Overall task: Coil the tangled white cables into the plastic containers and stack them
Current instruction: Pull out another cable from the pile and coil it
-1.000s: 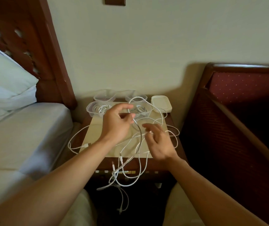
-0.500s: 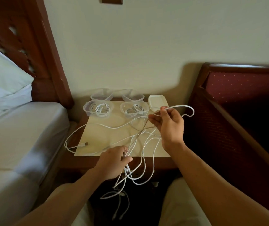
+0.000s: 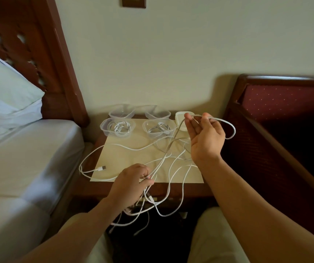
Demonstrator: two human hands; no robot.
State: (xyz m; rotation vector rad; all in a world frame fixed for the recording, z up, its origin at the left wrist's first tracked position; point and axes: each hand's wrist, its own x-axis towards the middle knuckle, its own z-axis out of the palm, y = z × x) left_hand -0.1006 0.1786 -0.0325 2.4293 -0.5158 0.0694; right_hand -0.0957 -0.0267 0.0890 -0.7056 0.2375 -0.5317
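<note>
Tangled white cables (image 3: 168, 160) spread over the cream mat (image 3: 125, 158) on the bedside table and hang off its front edge. My left hand (image 3: 131, 184) pinches several strands at the table's front edge. Raised at the right, my right hand (image 3: 203, 137) faces palm-up with a cable loop (image 3: 228, 128) draped over its fingertips. Two clear plastic containers (image 3: 118, 127) (image 3: 159, 128) hold coiled cables. Behind them stand two empty containers (image 3: 122, 112) (image 3: 158, 112).
A white lidded box (image 3: 180, 118) sits at the table's back right, partly behind my right hand. A bed with white sheets (image 3: 23, 158) and pillow is on the left, a red upholstered chair (image 3: 285, 118) on the right. One USB plug (image 3: 101, 168) lies near the mat's left edge.
My left hand dropped from the containers to the table's front edge and took hold of strands. My right hand rose to the back right, lifting a loop, and its fingers have now opened.
</note>
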